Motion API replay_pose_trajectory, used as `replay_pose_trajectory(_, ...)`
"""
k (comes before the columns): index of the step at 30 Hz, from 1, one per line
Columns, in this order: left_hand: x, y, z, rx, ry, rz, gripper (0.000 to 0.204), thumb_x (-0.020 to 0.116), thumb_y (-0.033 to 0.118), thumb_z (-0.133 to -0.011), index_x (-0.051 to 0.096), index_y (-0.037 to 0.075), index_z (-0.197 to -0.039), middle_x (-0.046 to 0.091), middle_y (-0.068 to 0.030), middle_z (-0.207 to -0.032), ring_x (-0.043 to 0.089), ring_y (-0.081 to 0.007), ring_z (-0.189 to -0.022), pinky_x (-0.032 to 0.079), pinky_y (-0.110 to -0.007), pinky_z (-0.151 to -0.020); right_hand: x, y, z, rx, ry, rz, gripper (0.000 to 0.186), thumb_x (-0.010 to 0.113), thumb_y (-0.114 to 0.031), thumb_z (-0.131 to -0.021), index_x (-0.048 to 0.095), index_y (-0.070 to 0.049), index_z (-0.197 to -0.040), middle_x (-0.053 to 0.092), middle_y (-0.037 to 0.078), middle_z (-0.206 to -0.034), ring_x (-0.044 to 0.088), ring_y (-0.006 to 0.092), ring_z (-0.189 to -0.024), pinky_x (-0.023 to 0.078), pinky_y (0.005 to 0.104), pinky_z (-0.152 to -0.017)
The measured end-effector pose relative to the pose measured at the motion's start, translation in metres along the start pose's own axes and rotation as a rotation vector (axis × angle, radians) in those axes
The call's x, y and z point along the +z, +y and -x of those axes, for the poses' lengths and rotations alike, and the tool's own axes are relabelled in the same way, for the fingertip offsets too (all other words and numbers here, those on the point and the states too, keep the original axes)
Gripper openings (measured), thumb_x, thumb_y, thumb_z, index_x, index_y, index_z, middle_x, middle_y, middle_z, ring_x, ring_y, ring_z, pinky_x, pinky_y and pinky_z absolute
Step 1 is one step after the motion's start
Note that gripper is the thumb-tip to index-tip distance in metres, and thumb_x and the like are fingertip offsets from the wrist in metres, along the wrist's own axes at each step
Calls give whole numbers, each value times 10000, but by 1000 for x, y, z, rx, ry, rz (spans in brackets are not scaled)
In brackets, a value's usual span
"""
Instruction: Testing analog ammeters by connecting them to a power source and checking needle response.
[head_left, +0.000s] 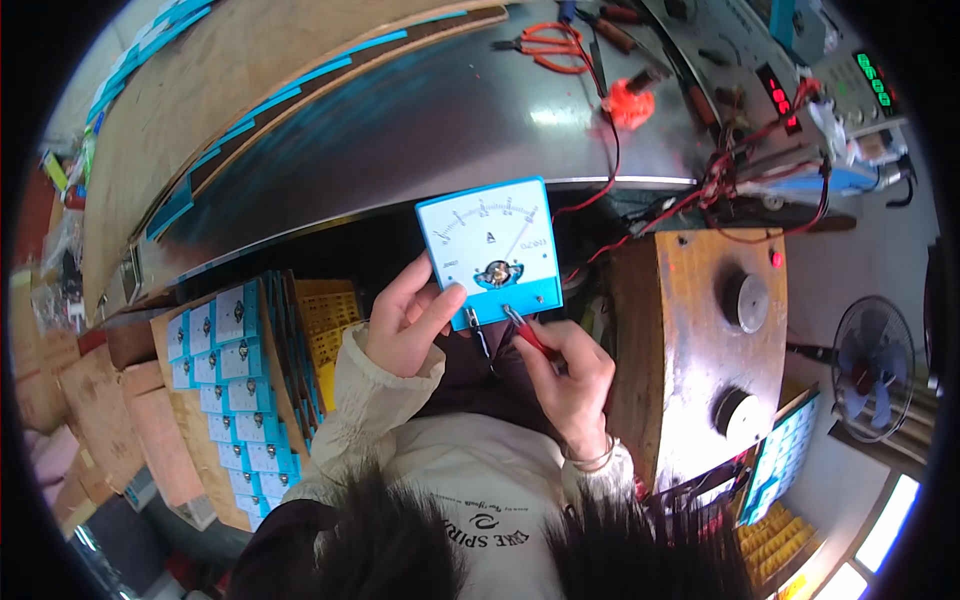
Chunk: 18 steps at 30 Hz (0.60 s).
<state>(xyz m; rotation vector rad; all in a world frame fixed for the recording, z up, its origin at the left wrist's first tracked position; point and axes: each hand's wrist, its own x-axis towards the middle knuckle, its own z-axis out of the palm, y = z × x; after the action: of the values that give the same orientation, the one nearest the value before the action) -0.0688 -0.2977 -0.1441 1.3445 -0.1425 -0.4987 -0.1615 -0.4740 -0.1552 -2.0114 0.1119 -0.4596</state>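
Observation:
A square panel ammeter [487, 225] with a white dial and a blue frame is held up over my lap, in front of the bench edge. My left hand [408, 318] grips its lower left corner, thumb on the front and the other fingers partly behind. In my right hand [572, 380] is a red-handled clip [528, 335], pinched between thumb and fingers, its metal tip at the meter's lower blue edge. A dark clip [477, 332] hangs at that edge beside my left thumb. The needle slants to the upper right of the scale.
A metal-topped bench [480, 130] carries orange-handled snips [550, 48] and red test leads [720, 190]. To the right stands a wooden box with two knobs [690, 350], then a fan [870, 365]. Boards of similar meters [235, 400] lean at the left.

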Motion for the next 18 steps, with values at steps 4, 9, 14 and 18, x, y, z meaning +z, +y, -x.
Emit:
replay_pose_trajectory(4, -27, 21, 1, 120, 176, 46, 462, 545, 114, -958, 386, 6, -1379, 657, -84, -1031, 622, -109, -815, 491, -231, -643, -3, -7, 10, 307, 136, -390, 161, 638, 14, -881, 598, 22, -1037, 656, 88, -883, 616, 107, -726, 490, 205, -650)
replay_pose_trajectory(9, -31, -11, 23, 96, 140, 102, 421, 601, 30, -909, 416, -4, -1286, 650, -97, -1041, 634, -132, -896, 521, -274, -735, 74, -32, -4, -31, -63, -15, 268, 784, 19, -718, 651, 0, -951, 612, 69, -775, 526, 146, -631, 415, 258, -551)
replay_pose_trajectory(14, -149, 1, 105, 267, 1015, -291, 474, 653, 143, -903, 456, -12, -1306, 621, -41, -820, 599, -112, -703, 487, -255, -594, 87, -20, 10, -5, -283, 17, 182, 762, 3, -731, 672, 27, -887, 603, 103, -685, 528, 169, -572, 408, 279, -516)
replay_pose_trajectory(18, -337, 0, 239, 281, 1574, -355, 444, 632, 147, -904, 473, -22, -1282, 669, -79, -883, 626, -150, -719, 489, -265, -629, 66, 26, 26, 205, -297, 125, 183, 717, -135, -860, 662, -3, -974, 634, 20, -764, 532, 62, -668, 440, 211, -622)
